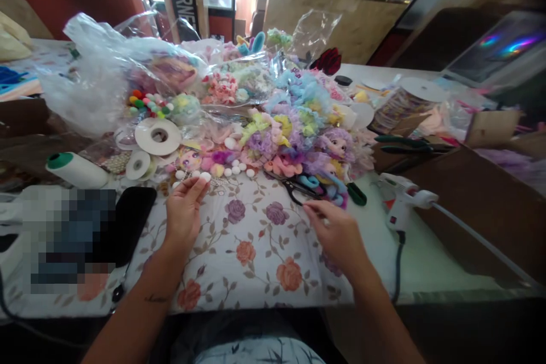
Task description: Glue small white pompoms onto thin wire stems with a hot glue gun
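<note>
Left of the scissors (295, 187), my left grip (184, 205) tightly pinches a white ball (205, 177), seemingly not yet attached; my right grip (335, 224) nears closure at their handle, hold unclear.

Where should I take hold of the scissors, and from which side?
Take the scissors by the black handle loops, probably best from the near right with the right grip. The loops lie on the near side, the closer one beside its fingertips, while the blades point left and away, towards the pile.
</note>
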### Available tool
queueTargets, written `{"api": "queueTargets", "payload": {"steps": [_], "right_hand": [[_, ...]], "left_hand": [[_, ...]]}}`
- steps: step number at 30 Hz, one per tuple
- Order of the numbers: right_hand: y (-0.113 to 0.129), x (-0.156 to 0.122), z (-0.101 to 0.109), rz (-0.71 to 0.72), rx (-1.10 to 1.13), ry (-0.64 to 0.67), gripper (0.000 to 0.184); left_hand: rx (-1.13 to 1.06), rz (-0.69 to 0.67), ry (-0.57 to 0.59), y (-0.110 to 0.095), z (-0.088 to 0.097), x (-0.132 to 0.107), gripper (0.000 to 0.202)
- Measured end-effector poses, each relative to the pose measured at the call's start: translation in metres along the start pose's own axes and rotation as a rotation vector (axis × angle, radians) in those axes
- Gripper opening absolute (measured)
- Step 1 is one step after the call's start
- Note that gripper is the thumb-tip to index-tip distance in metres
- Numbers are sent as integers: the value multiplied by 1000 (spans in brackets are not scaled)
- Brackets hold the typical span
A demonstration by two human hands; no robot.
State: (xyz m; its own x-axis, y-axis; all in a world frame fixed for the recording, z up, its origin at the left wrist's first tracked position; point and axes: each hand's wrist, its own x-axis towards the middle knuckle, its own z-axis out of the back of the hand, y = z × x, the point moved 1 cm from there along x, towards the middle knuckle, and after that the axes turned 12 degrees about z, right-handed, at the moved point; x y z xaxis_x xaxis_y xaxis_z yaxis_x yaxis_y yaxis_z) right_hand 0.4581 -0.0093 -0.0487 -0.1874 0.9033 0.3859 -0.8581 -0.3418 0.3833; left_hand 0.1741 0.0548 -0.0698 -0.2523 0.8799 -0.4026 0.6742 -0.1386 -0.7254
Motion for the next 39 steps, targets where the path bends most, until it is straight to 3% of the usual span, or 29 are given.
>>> {"api": "queueTargets", "payload": {"steps": [6,11,15,20,26,30,33,39], "right_hand": [[55,68,-51,291,241,298,19],[80,99,-85,259,18,391,18],[90,109,-101,196,-132,451,20],[77,98,-95,172,-153,506,17],[47,75,-58,143,-150,561,15],[40,73,-42,118,-91,531,10],[43,78,-48,189,4,450,8],[43,78,-79,367,75,363,6]], "left_hand": [[-30,8,-17,-2,2,3,23],[-64,19,-24,-4,3,5,19],[-70,30,-24,-4,3,5,18],[-65,40,10,-1,3,4,22],[-12,65,52,6,3,0,25],[28,88,39,9,-1,-3,29],[77,105,45,11,-3,-5,32],[190,105,94,15,-2,-7,33]]}}
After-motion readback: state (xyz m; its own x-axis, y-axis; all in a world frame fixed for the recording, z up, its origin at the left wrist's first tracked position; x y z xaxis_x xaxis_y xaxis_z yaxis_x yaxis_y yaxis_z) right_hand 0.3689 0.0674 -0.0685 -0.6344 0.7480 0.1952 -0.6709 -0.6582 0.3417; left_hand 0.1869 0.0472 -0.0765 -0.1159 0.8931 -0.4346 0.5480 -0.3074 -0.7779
